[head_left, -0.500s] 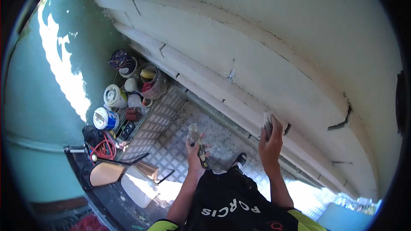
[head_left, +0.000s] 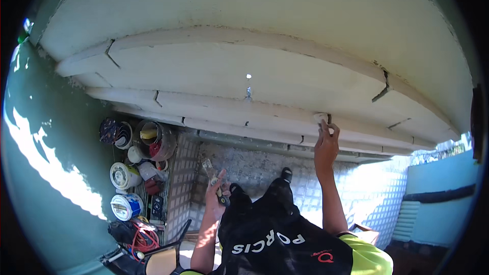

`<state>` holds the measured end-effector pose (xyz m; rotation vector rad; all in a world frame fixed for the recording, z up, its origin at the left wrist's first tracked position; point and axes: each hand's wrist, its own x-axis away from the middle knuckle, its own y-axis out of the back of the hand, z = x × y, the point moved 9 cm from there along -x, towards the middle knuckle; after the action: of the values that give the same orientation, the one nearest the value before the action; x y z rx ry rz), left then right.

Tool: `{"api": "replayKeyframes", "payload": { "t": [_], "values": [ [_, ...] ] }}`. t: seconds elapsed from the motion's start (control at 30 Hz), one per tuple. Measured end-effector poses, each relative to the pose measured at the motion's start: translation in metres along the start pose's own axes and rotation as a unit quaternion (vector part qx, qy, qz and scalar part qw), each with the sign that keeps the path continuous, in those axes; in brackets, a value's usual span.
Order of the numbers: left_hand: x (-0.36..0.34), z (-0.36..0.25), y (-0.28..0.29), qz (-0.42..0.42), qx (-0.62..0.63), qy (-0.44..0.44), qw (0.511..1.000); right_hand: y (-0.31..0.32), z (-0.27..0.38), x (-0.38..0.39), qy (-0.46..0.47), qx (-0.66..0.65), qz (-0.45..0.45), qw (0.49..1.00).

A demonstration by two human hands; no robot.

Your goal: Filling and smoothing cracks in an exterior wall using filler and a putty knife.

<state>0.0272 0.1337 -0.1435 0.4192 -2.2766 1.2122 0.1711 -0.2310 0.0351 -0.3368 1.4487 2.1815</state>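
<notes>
My left hand [head_left: 213, 196] is closed around the handle of a putty knife [head_left: 208, 167], held low in front of my body with its smeared blade pointing away from me. My right hand [head_left: 326, 147] reaches forward to the pale moulded wall [head_left: 300, 84]. Its fingers grip a small whitish piece [head_left: 320, 117] against the middle ledge, just beside a dark gap; the kind of piece cannot be made out. Another dark crack [head_left: 381, 87] cuts the upper ledge to the right. A small bright patch [head_left: 248, 91] marks the wall left of my right hand.
Left of me are a large bucket [head_left: 167, 150], paint tubs [head_left: 122, 176], a blue-and-white tub [head_left: 126, 207] and a red cord [head_left: 146, 239]. A chair [head_left: 162, 262] stands nearby at lower left. Rubble and dust [head_left: 244, 165] cover the tiled floor along the wall's foot.
The view has turned, so the wall's ledges now run nearly level. My right hand has its piece on the ledge beside the gap. My left hand still holds the putty knife low.
</notes>
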Motion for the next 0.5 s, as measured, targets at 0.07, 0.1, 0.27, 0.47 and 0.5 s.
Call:
{"api": "replayKeyframes", "payload": {
  "t": [0.07, 0.1, 0.27, 0.47, 0.5],
  "values": [
    [-0.004, -0.005, -0.005, -0.001, -0.03, 0.039, 0.999, 0.005, -0.001, -0.001, -0.037, 0.021, 0.003, 0.999],
    [-0.008, -0.006, -0.007, 0.005, -0.036, 0.045, 0.998, 0.002, 0.007, -0.002, -0.054, 0.026, -0.013, 0.998],
    [-0.03, -0.005, -0.024, 0.014, -0.044, 0.049, 0.998, -0.027, 0.053, 0.002, -0.116, -0.088, 0.004, 0.989],
    [-0.037, 0.003, -0.037, -0.01, -0.076, 0.051, 0.996, -0.008, 0.022, 0.004, -0.096, -0.012, 0.036, 0.995],
    [-0.036, 0.004, -0.039, -0.008, -0.078, 0.048, 0.996, -0.001, 0.014, 0.0, -0.077, 0.023, 0.004, 0.997]
  ]
}}
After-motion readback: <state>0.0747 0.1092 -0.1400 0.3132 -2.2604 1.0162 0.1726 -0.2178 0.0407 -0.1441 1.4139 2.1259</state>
